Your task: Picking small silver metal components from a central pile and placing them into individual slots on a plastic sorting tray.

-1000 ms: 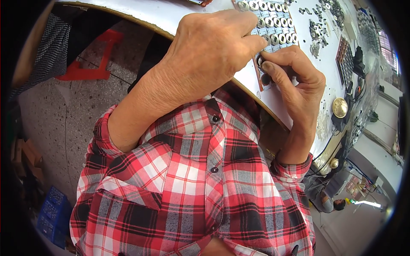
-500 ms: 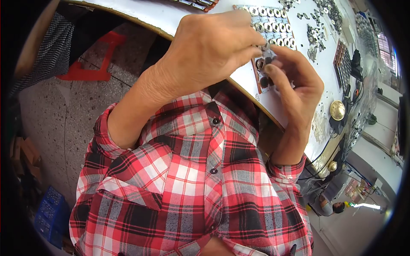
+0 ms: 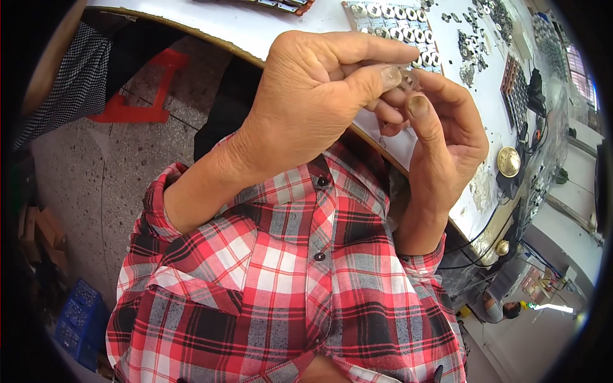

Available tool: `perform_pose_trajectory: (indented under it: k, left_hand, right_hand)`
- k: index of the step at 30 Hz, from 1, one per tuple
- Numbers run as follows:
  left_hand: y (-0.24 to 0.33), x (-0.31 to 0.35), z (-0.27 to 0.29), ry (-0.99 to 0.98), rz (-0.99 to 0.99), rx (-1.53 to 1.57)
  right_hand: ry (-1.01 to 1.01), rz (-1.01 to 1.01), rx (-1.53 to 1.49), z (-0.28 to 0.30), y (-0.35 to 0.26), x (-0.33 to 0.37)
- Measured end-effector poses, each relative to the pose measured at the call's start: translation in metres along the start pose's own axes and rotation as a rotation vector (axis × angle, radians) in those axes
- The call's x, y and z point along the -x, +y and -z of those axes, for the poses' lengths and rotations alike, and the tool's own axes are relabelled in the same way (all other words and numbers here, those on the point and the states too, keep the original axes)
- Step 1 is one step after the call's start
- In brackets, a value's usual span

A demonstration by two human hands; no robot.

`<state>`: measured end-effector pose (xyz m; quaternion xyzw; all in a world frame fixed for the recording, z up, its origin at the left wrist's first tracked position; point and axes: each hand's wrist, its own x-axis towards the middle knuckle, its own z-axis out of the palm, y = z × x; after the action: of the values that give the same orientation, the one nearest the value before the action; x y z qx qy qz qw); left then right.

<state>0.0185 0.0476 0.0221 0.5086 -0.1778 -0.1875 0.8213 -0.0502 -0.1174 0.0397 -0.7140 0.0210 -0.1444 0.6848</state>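
Between my two hands is a small, clear, ring-like piece (image 3: 409, 80), partly covered by fingertips. My left hand (image 3: 313, 92) is closed, its thumb pressed against the piece from the left. From the other side, the thumb and forefinger of my right hand (image 3: 450, 131) pinch the same piece. Just beyond the fingers lies a board (image 3: 436, 43) set with rows of round white-and-dark parts. My hands hide the near part of that board.
Loose small dark and metal parts (image 3: 472, 54) lie scattered on the white table (image 3: 236, 29). A second filled board (image 3: 513, 86) rests on the right, near a round brass-coloured dome (image 3: 508, 162) and black cables. On the floor are a red stool (image 3: 137, 108) and a blue crate (image 3: 80, 319).
My left hand has turned and lowered slightly, its fingers now around the small clear piece. Both hands have come closer together, and the near part of the board is now covered.
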Motion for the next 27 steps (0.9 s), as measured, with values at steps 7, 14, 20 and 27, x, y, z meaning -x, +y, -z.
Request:
perform_pose_trajectory:
  k: [7,14,20,27]
  left_hand:
    - [0.004,-0.003,-0.006,0.01,0.054,0.042]
    - [0.003,-0.001,-0.008,0.009,0.033,-0.042]
    - [-0.004,0.001,-0.006,-0.025,-0.014,-0.082]
    - [-0.014,-0.005,0.007,0.062,-0.445,-0.678]
  right_hand:
    - [0.052,-0.008,0.029,0.002,-0.003,0.0]
    - [-0.019,-0.039,0.152,0.021,-0.015,-0.01]
    - [-0.085,0.123,0.335,0.012,-0.011,-0.013]
    - [-0.143,0.213,0.629,0.025,-0.011,-0.02]
